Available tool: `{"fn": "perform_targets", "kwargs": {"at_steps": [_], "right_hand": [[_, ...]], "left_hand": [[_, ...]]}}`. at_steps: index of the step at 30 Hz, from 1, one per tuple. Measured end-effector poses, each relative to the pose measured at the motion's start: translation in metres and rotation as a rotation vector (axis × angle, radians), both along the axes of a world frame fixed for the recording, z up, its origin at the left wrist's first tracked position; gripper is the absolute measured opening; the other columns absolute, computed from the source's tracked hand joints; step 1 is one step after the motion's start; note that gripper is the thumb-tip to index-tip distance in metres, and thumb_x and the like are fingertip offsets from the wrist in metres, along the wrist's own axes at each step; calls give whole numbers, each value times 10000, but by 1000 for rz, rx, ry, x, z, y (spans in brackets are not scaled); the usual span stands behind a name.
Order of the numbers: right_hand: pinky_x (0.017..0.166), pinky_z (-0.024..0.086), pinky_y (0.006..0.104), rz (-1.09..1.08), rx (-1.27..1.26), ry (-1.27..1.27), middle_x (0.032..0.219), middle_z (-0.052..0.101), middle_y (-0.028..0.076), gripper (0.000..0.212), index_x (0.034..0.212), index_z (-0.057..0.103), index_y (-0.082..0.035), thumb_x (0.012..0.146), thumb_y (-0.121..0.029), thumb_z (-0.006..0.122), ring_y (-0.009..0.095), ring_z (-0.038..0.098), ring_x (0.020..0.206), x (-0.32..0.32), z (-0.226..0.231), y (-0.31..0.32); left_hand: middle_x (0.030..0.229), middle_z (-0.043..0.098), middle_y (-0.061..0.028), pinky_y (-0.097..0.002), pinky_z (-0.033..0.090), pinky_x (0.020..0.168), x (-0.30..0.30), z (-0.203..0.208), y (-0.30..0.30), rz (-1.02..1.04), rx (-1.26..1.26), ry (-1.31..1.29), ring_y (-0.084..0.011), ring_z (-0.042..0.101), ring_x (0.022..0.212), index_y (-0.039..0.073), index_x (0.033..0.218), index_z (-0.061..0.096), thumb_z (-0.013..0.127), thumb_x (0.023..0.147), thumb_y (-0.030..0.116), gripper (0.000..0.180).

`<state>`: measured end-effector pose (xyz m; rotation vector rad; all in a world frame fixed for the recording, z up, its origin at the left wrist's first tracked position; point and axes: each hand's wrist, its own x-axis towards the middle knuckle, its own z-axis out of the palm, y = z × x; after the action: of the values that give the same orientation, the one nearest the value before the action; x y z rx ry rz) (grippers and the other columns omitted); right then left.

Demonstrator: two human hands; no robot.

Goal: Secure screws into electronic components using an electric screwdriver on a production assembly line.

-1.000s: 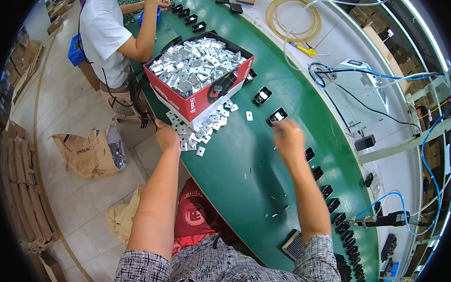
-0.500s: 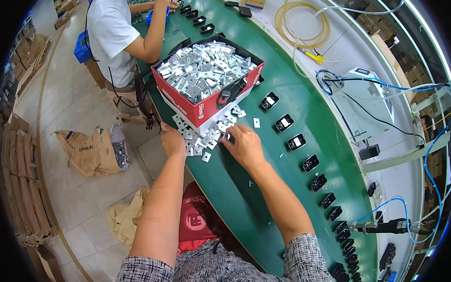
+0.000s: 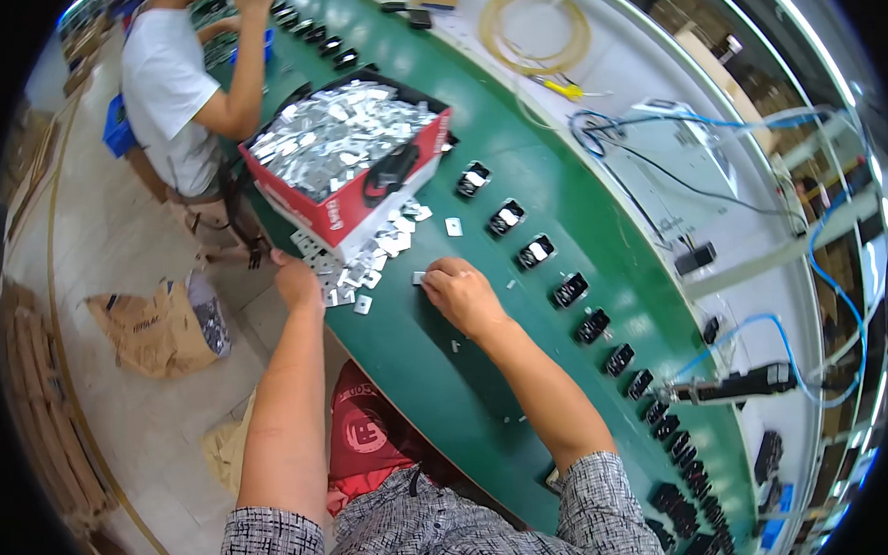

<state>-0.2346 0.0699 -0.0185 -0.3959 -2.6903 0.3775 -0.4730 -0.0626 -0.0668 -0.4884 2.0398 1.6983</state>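
Pinching a metal plate (image 3: 418,278), the right hand (image 3: 460,293) curls palm-down over the table (image 3: 469,396)

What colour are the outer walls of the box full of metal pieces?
The box is mainly red above, white below; best in the head view.

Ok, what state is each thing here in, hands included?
Right hand, fingers closed on a metal plate
Left hand, near loose plates, grip unclear
Red box, open-topped, heaped with metal pieces
Loose plates, scattered beside the box
Black housings, open, in a line
Yellow hose, coiled
Paper sack, open
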Motion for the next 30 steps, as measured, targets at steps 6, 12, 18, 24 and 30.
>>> {"fn": "perform_targets", "kwargs": {"at_steps": [6, 12, 18, 24, 30], "right_hand": [[708, 549, 363, -418, 257, 237, 969, 728, 82, 101, 893, 743, -38, 797, -61, 761, 283, 675, 767, 87, 61, 19], [706, 547, 408, -751, 277, -172, 883, 710, 113, 107, 847, 763, -14, 816, -114, 741, 328, 654, 722, 180, 49, 72], [708, 540, 476, -726, 225, -258, 871, 661, 174, 150, 782, 716, 4, 859, -119, 681, 378, 643, 735, 172, 22, 85], [714, 527, 451, -731, 213, -241, 869, 659, 145, 81, 813, 741, 0, 820, -78, 721, 377, 616, 742, 156, 44, 75], [830, 566, 383, 152, -91, -28, 1118, 708, 98, 305, 1141, 703, -79, 838, -53, 718, 305, 677, 963, 23, 41, -48]], "left_hand": [[1136, 719, -229, -410, 554, 821, -12, -13, -15, 62, -22, 82, -356, 699, 943, -106, 1210, 652, 204, 1096, 591, 836], [1141, 719, -228, -412, 552, 828, -87, -18, -49, -382, 724, -1053, -352, 700, 952, -107, 1215, 650, 214, 1096, 587, 828], [1126, 725, -226, -421, 558, 826, -9, -28, 3, 93, 135, 66, -362, 702, 921, -108, 1204, 650, 205, 1093, 597, 842], [1157, 717, -258, -449, 563, 827, -6, -19, 3, 16, 11, -10, -392, 699, 950, -100, 1227, 647, 178, 1096, 579, 836], [1206, 706, -264, -456, 546, 902, 3, 2, -9, -1, -53, 143, -404, 694, 1029, -117, 1240, 639, 143, 1100, 554, 846]]}}
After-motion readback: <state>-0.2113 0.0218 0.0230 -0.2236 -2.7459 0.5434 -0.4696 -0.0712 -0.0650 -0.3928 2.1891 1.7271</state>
